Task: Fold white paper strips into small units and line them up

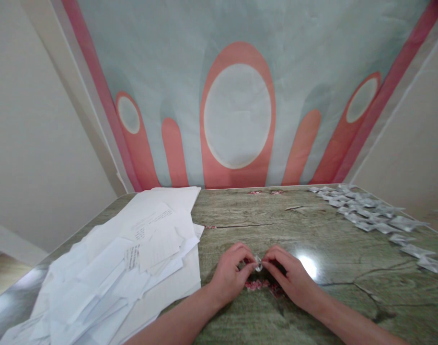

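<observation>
Near the middle of the wood-patterned table (240,211), my left hand (234,269) and my right hand (286,273) are close together. Between them is a small whitish folded paper piece (258,263). The fingertips of my left hand pinch its left side, and those of my right hand pinch its right side. Its exact shape is too small to make out. Both forearms come in from the bottom edge of the view.
A large pile of loose white papers (97,268), some printed, covers the table's left side. Several small folded paper pieces (363,211) lie in rows at the right. Behind the table stands a grey-green panel (291,43) with red shapes.
</observation>
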Motion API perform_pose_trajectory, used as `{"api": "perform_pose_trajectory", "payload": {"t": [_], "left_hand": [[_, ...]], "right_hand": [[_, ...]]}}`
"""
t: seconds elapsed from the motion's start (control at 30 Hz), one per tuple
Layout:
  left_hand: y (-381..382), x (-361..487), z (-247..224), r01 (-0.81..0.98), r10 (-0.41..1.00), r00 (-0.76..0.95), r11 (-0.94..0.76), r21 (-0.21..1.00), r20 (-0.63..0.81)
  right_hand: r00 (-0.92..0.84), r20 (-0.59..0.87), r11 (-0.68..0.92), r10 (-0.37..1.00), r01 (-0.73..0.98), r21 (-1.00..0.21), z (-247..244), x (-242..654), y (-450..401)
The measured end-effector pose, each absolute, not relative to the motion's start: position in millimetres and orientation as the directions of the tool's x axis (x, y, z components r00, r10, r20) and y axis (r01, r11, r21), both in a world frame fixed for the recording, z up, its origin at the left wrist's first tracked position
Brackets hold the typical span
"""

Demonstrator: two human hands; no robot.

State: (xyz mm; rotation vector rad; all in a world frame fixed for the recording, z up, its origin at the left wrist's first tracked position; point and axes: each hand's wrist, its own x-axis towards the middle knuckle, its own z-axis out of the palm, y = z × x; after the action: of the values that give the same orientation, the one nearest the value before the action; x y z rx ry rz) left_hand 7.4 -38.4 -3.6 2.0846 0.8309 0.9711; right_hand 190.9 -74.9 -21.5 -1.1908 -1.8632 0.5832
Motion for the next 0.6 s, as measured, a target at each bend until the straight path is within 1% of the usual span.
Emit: {"api": "perform_pose_trajectory", "payload": {"t": [0.3, 0.47, 0.6], "left_hand": [[-39.3, 10.6, 0.6, 0.23, 0.789, 0.478, -0.538, 0.811, 0.387], [-41.0, 11.5, 1.5, 0.196, 0.782, 0.465, -0.548, 0.813, 0.415], [-41.6, 11.9, 1.3, 0.202, 0.788, 0.455, -0.545, 0.814, 0.415]], "right_hand": [[-0.203, 0.379, 0.428, 0.903, 0.5, -0.753, -20.5, 190.0, -76.7], [-0.192, 0.396, 0.437, 0.898, 0.49, -0.754, -18.0, 188.7, -77.9], [-0.179, 0.409, 0.442, 0.895, 0.487, -0.753, -16.8, 188.2, -78.0]]}}
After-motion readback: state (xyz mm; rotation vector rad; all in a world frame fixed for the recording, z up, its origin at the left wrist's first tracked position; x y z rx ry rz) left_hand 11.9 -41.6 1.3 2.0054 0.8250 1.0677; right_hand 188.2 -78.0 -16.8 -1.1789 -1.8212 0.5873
